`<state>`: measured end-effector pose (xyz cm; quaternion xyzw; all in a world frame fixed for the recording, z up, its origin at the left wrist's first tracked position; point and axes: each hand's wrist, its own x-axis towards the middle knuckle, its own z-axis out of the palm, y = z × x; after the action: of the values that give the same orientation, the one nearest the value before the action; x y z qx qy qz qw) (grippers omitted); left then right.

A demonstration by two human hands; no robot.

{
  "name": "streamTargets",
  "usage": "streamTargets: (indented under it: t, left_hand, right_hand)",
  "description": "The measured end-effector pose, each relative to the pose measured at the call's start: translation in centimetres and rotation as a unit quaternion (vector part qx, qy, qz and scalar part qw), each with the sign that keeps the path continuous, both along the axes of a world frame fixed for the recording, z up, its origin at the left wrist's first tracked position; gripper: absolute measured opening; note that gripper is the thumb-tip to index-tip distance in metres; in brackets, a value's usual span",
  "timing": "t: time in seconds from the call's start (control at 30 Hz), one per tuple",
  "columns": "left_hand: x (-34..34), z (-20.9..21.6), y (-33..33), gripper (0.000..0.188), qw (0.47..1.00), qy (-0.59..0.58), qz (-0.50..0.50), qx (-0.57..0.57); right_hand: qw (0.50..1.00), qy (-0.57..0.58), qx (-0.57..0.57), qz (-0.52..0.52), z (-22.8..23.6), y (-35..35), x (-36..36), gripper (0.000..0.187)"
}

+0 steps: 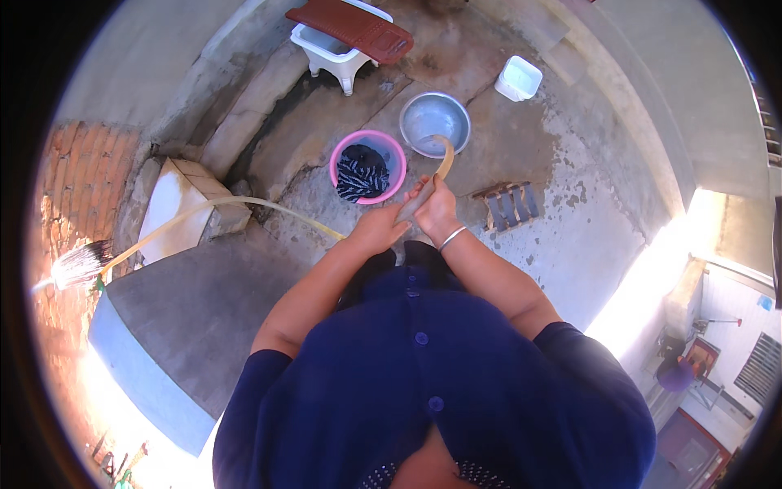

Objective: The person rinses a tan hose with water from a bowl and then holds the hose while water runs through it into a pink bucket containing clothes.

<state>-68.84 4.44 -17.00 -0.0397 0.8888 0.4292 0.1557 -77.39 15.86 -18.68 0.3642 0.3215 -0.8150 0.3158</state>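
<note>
Both my hands are closed around a yellowish hose, my left hand (378, 228) lower and nearer me, my right hand (437, 209) further along. A greyish stretch of the hose (447, 160) shows between them. Its free end bends over the near rim of a silver metal basin (405, 134), which looks to have water in it. Left of that stands a pink basin (335, 165) with dark and striped cloth (363, 173) inside. From my left side the hose runs back to a wall corner, passing out of sight behind my left forearm.
A white washboard stand (324, 50) with a brown board (354, 28) across it stands at the far left. A white tub (519, 78) sits at the far right. Right of my hands lies a slatted grate (511, 205). A grey-topped concrete block (195, 318) fills the left.
</note>
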Motion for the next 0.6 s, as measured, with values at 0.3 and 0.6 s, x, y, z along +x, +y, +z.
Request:
streamTargets:
  t: [0.3,0.6]
  left_hand:
    - [0.7,2.0,3.5,0.043,0.998,-0.014,-0.046,-0.032]
    - [1.5,4.0,7.3,0.039,0.998,0.008,-0.041,-0.055]
  right_hand:
    - [0.997,0.069,-0.004,0.026,1.3,3.8,0.7,0.026]
    - [0.994,0.103,-0.024,0.019,2.6,7.2,1.6,0.026]
